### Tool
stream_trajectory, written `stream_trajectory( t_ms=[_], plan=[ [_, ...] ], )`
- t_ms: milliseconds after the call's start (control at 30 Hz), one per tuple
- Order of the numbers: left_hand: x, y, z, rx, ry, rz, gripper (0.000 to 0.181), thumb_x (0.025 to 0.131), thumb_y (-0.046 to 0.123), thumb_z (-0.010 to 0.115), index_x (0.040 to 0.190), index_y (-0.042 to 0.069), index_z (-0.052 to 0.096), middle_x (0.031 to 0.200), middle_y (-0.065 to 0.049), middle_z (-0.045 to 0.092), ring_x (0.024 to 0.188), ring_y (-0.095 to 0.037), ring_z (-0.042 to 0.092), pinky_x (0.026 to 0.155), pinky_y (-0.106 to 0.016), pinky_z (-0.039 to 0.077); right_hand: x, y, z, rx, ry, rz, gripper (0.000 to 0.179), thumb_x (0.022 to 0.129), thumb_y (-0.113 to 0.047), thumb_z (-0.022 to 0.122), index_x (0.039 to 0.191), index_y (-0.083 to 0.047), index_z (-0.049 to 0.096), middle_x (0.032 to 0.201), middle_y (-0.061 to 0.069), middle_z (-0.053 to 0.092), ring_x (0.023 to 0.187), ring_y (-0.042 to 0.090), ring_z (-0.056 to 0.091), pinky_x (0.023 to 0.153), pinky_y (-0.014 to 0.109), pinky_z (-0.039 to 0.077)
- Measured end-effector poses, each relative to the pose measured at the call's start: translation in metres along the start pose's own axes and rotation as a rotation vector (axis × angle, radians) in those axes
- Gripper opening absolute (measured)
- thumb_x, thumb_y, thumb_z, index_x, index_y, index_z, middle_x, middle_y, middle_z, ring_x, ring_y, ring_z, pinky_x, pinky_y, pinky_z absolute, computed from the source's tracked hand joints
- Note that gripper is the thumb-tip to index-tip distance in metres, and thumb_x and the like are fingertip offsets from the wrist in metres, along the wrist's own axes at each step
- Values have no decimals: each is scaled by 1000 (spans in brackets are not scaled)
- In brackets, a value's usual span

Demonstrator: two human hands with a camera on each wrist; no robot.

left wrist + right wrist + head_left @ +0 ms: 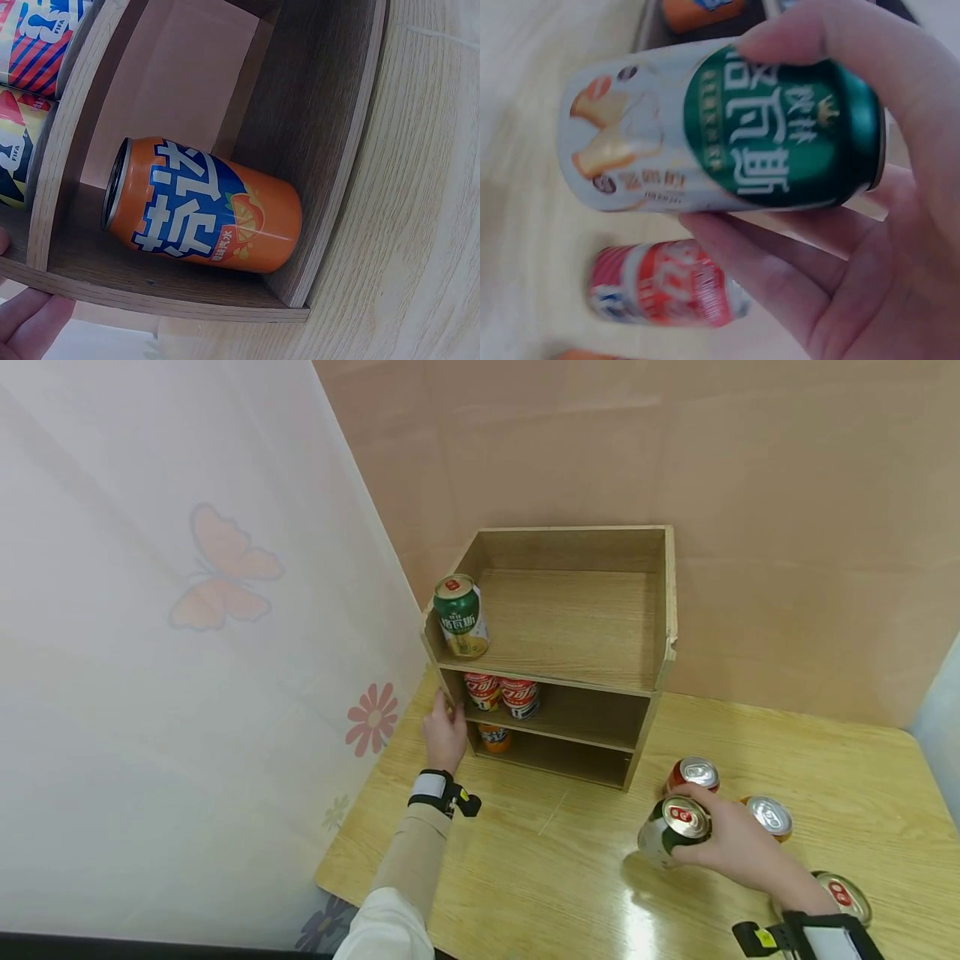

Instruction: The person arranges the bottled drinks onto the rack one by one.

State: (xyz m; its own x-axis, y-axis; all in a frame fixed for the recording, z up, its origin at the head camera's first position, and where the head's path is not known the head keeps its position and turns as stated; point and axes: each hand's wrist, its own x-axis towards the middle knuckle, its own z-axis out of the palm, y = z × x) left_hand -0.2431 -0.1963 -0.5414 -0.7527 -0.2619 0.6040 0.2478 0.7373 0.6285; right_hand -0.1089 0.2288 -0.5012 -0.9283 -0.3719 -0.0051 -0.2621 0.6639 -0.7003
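Green-and-white can (667,835): to the right of and in front of the shelf (570,627), between thumb and fingers of the right hand (735,843), which curls round it. Left hand (446,735): gripping the shelf's left side. Red can (697,772), orange can (772,817): right of the shelf, near the right hand.

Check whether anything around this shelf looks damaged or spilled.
A thin pale line on the tabletop, in front of the shelf, cuts across the wood grain, possibly a scratch. I see no spill.
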Motion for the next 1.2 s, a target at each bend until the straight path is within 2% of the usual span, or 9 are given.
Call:
stream_trajectory(
  t_ms=[167,300,500,633,767,833,1000,1200],
  plan=[
    [1,0,1,2,8,-2,23,100,9,64,122,3,61,103,-19,74,72,-31,74,54,-45,56,8,-23,-13,-8,50,-17,75,67,-21,93,131,-5,58,97,2,69,81,12,65,65,29,53],
    [1,0,1,1,8,-7,23,101,10,64,123,4,62,103,-18,74,72,-30,74,54,-45,57,12,-40,-21,10,83,-52,73,68,-23,94,130,-7,59,97,1,69,78,11,65,63,28,54],
    [0,0,-1,7,-11,-29,24,101,11,63,124,4,61,104,-18,74,76,-32,74,59,-46,58,16,-65,-28,31,191,-185,68,64,-18,98,123,-16,64,92,-5,72,71,6,66,60,26,55],
    [-1,0,-1,21,-19,-45,24,101,12,63,124,5,61,103,-17,74,77,-31,74,61,-47,58,21,-85,-33,45,243,-267,75,60,-9,98,126,-22,65,91,-7,72,70,7,66,58,24,55],
    [-1,1,0,17,-17,-41,24,101,11,64,123,4,61,100,-19,74,72,-30,73,56,-45,57,28,-106,-40,43,285,-347,81,57,-4,96,129,-25,64,91,-9,71,65,7,63,52,21,51],
    [0,1,0,14,-17,-36,23,101,11,63,123,3,61,97,-19,74,68,-30,72,53,-45,56,33,-117,-43,33,318,-405,83,56,-5,96,130,-23,63,92,-10,71,68,6,64,55,18,51],
    [-1,1,0,6,-15,-23,23,101,10,63,124,4,61,99,-20,74,67,-28,72,51,-43,55,50,-140,-48,18,441,-564,82,53,-9,96,129,-15,65,104,-7,72,86,5,68,75,13,52],
    [-1,1,-1,15,-11,-15,22,101,10,63,122,3,60,98,-20,74,66,-29,72,50,-43,54,73,-163,-52,68,534,-627,79,57,-9,93,130,-7,64,111,-2,71,93,8,67,79,13,51]
  ],
)
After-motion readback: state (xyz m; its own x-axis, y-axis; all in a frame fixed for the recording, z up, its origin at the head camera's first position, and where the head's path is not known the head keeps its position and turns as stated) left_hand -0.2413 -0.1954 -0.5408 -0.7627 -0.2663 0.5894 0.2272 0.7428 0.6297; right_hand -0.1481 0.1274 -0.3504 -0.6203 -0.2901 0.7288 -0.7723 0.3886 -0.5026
